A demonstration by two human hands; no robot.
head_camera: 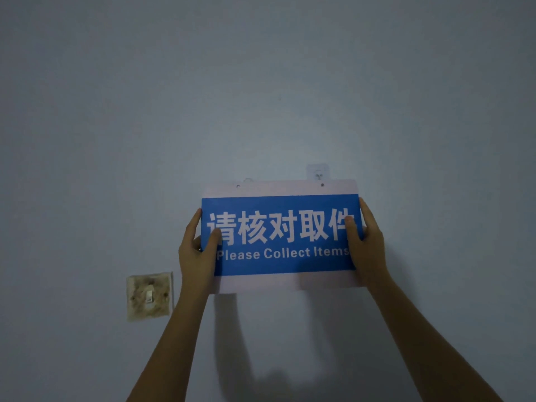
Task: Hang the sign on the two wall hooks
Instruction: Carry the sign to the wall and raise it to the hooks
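Both hands, left (197, 250) and right (364, 239), clasp the sign's (281, 227) side edges.

My 1 camera sits on my head and faces the wall (261, 82) straight on, tilted slightly upward, near enough that my forearms reach in from the bottom edge. The wide lens bends the edges. The sign (282, 236) sits just below centre, with a wall switch (149, 295) at lower left.

one sign (282, 233), two hooks (318, 173), two hands (195, 256)
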